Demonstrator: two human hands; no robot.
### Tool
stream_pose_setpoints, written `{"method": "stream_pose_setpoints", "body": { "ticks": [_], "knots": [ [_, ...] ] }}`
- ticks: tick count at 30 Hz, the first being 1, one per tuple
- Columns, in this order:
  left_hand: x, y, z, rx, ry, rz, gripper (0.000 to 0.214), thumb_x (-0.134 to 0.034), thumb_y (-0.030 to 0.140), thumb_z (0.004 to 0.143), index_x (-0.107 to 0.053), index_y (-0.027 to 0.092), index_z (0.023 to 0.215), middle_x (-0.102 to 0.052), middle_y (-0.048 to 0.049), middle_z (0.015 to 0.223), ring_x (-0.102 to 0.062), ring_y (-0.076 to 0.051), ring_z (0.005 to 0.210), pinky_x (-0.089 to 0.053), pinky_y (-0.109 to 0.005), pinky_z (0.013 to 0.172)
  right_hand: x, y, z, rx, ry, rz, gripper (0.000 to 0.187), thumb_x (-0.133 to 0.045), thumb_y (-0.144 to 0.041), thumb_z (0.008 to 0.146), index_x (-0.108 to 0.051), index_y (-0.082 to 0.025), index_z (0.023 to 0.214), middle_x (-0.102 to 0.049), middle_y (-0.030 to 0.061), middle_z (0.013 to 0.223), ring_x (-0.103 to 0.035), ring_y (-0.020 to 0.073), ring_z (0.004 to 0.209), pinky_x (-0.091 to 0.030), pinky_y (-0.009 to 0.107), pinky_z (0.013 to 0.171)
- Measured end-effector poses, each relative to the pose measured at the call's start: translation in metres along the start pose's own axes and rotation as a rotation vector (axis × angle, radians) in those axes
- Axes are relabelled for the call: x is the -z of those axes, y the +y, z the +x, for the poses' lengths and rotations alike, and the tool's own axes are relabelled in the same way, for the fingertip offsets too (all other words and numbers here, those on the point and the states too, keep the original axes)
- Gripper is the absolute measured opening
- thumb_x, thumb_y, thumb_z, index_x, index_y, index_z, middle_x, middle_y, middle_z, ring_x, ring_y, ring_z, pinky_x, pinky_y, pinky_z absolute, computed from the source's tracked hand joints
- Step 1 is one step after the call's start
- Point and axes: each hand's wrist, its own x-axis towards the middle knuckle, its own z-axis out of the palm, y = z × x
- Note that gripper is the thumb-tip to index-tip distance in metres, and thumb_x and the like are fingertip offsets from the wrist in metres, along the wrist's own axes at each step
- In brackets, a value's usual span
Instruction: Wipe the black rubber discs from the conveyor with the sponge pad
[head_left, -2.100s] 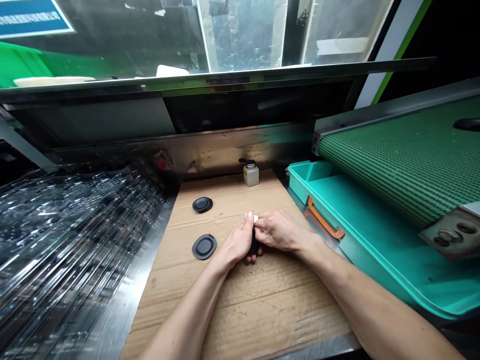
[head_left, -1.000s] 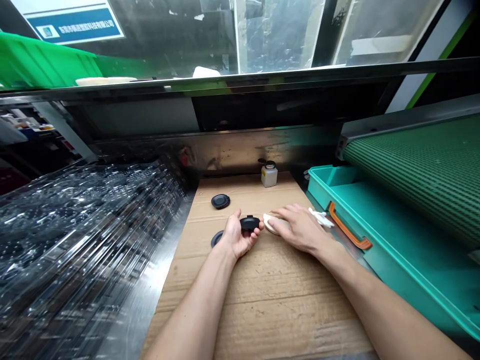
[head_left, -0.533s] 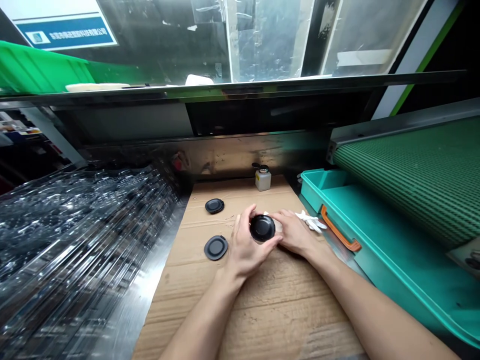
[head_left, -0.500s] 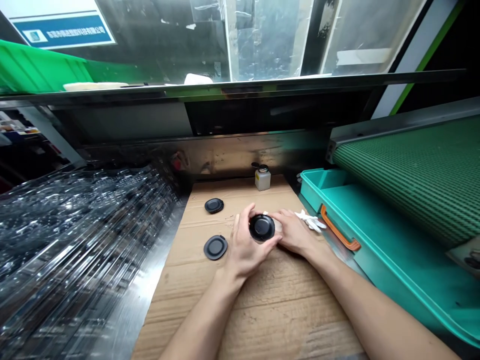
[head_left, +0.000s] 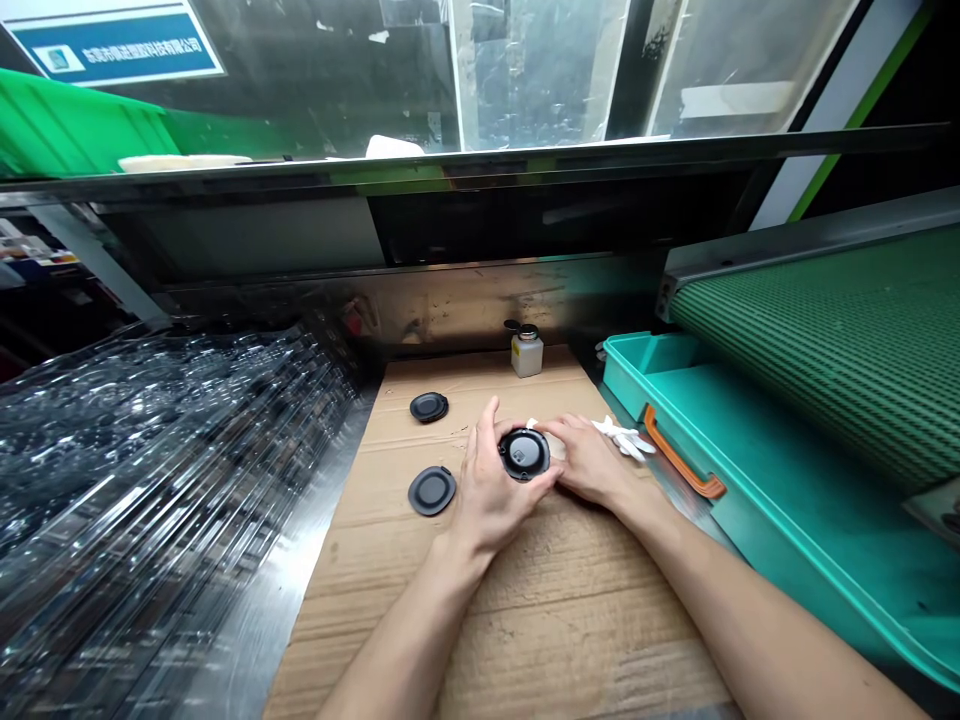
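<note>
At the centre of a brown corrugated cardboard sheet (head_left: 517, 610), the left hand (head_left: 487, 490) holds a round black plastic disc with a grey middle (head_left: 524, 454), fingers curled narrowly around its rim. The right hand (head_left: 592, 462) braces the disc's right edge with its fingertips. Left of the hands on the sheet lie a flat black disc (head_left: 429, 407) and a rounded black pad (head_left: 432, 491); a crumpled white cloth (head_left: 624, 437) lies right.

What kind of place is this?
It looks like a factory workshop: there's a green mesh conveyor belt, a teal plastic tray beside it, and stacked clear plastic trays next to a cardboard-covered bench.
</note>
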Motion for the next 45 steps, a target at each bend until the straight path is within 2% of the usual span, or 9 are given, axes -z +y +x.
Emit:
{"method": "stream_pose_setpoints", "body": {
  "ticks": [4,8,12,16,22,35,37,42,45],
  "knots": [
    [0.000,0.006,0.000,0.116,0.052,-0.275,0.086,-0.084,0.007,0.049,-0.053,0.022,0.128,-0.065,-0.0086,0.108,-0.050,-0.027,0.120,-0.032,-0.035,0.107,-0.001,0.003,0.000,0.007,0.014,0.022,0.039,-0.060,-0.030,0.082,-0.060,-0.023,0.121,-0.062,0.0057,0.106,-0.053,0.0207,0.098,-0.039,0.033,0.087],
    [-0.002,-0.002,0.006,0.296,0.077,-0.454,0.063,-0.075,0.017,0.069,-0.051,0.023,0.128,-0.062,-0.0085,0.117,-0.055,-0.023,0.113,-0.040,-0.035,0.101,-0.004,-0.003,0.002,-0.084,0.176,0.160,0.035,-0.059,-0.035,0.084,-0.062,-0.022,0.116,-0.063,0.0066,0.106,-0.055,0.0213,0.098,-0.041,0.034,0.088],
    [-0.003,-0.016,0.016,0.615,0.072,-0.875,0.032,-0.051,0.025,0.088,-0.052,0.018,0.119,-0.060,-0.0103,0.122,-0.062,-0.022,0.102,-0.050,-0.037,0.089,-0.013,-0.038,-0.002,-0.212,0.341,0.418,0.038,-0.054,-0.045,0.088,-0.060,-0.023,0.118,-0.062,0.0070,0.111,-0.057,0.0209,0.097,-0.046,0.034,0.086],
    [0.001,-0.026,0.020,0.734,0.041,-1.062,0.028,-0.043,0.033,0.092,-0.058,0.012,0.103,-0.064,-0.0146,0.112,-0.063,-0.023,0.102,-0.051,-0.038,0.092,-0.024,-0.074,-0.008,-0.030,0.283,0.413,0.034,-0.056,-0.038,0.088,-0.061,-0.025,0.119,-0.058,0.0083,0.110,-0.054,0.0223,0.103,-0.045,0.035,0.091],
    [0.000,-0.031,0.019,0.693,-0.023,-1.111,0.032,-0.044,0.029,0.092,-0.059,0.010,0.114,-0.064,-0.0149,0.118,-0.060,-0.024,0.110,-0.047,-0.038,0.100,-0.022,-0.076,-0.001,-0.075,0.337,0.192,0.033,-0.050,-0.033,0.090,-0.062,-0.023,0.119,-0.054,0.0118,0.108,-0.049,0.0253,0.100,-0.045,0.039,0.086],
    [0.004,-0.031,0.020,0.720,-0.014,-1.080,0.028,-0.044,0.025,0.092,-0.062,0.009,0.108,-0.064,-0.0161,0.118,-0.060,-0.024,0.111,-0.049,-0.038,0.099,-0.013,-0.082,-0.008,0.004,0.296,0.136,0.029,-0.045,-0.029,0.092,-0.062,-0.023,0.114,-0.056,0.0111,0.106,-0.047,0.0244,0.096,-0.043,0.039,0.084],
    [0.007,-0.032,0.022,0.745,-0.010,-1.096,0.029,-0.044,0.023,0.092,-0.060,0.008,0.111,-0.063,-0.0171,0.119,-0.060,-0.025,0.112,-0.049,-0.039,0.099,-0.016,-0.076,-0.006,0.072,0.274,0.134,0.028,-0.047,-0.030,0.091,-0.061,-0.024,0.115,-0.055,0.0106,0.112,-0.047,0.0247,0.099,-0.043,0.038,0.086],
    [0.016,-0.031,0.028,0.750,0.050,-1.157,0.032,-0.042,0.021,0.093,-0.054,0.009,0.119,-0.059,-0.0208,0.125,-0.059,-0.029,0.114,-0.053,-0.045,0.092,-0.015,-0.037,0.009,-0.093,0.482,0.139,0.034,-0.049,-0.031,0.090,-0.058,-0.021,0.120,-0.056,0.0124,0.111,-0.051,0.0263,0.102,-0.044,0.043,0.089],
    [0.016,-0.029,0.030,0.766,0.079,-1.174,0.033,-0.041,0.021,0.093,-0.053,0.010,0.121,-0.059,-0.0210,0.125,-0.061,-0.029,0.112,-0.056,-0.045,0.088,-0.007,-0.030,0.009,-0.075,0.527,0.277,0.044,-0.053,-0.034,0.087,-0.049,-0.020,0.129,-0.054,0.0125,0.118,-0.052,0.0261,0.109,-0.044,0.042,0.094]
  ]
}}
